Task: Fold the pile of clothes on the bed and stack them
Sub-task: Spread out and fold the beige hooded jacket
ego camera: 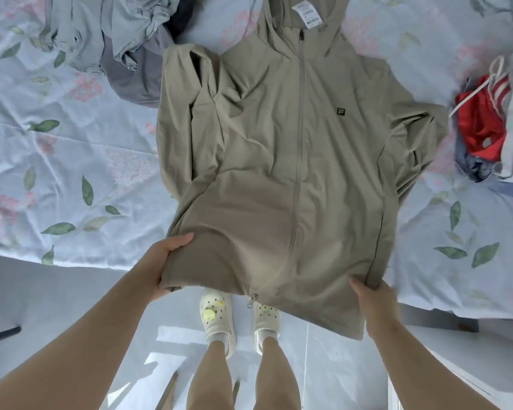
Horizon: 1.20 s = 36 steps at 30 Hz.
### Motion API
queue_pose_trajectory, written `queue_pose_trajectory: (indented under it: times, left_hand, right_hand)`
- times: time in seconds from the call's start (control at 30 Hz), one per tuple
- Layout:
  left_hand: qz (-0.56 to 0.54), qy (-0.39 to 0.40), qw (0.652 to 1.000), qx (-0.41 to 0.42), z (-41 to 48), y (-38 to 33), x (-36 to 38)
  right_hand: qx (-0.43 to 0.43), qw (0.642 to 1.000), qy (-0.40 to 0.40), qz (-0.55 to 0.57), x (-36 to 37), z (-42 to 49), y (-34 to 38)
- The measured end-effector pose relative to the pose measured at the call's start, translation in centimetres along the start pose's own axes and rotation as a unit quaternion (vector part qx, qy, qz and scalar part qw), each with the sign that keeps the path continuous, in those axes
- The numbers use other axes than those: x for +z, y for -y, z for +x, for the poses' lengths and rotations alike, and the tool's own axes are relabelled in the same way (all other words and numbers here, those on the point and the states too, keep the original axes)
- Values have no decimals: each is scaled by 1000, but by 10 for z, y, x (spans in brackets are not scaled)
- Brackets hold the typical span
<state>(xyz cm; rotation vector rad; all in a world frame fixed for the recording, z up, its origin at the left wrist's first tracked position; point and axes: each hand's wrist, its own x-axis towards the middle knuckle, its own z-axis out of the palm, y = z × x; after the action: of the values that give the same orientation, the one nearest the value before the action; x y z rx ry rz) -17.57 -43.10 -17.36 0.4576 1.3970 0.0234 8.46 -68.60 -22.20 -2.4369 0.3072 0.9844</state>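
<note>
Head view looks down on a beige zip-up hooded jacket [293, 161] spread front-up on the floral bed sheet [71, 173], its hem hanging past the bed's edge. The left hand [166, 261] grips the hem's left corner, thumb on top and fingers curled beneath. The right hand [373, 300] pinches the hem's right corner, fingertips tucked under the cloth. Crumpled grey clothes [125, 39] lie at upper left, and a red garment [480, 122] lies at right.

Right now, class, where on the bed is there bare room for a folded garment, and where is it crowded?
Widest: bare sheet left of the jacket, nearer than the grey pile. Smaller: sheet right of the jacket, nearer than the red shorts. Crowded: top left and the right edge.
</note>
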Motion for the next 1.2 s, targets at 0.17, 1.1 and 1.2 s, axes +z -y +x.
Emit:
queue_pose_trajectory:
  times: [0.17, 1.1, 1.2]
  left_hand:
    - [-35, -7, 999, -7, 2, -2, 19]
    - [795, -86, 490, 347, 75, -97, 115]
    - [824, -86, 433, 356, 90, -108, 124]
  right_hand:
    - [38, 983, 47, 175, -14, -10, 9]
    - [-360, 927, 20, -98, 6, 52, 179]
    - [-346, 915, 58, -197, 17, 68, 195]
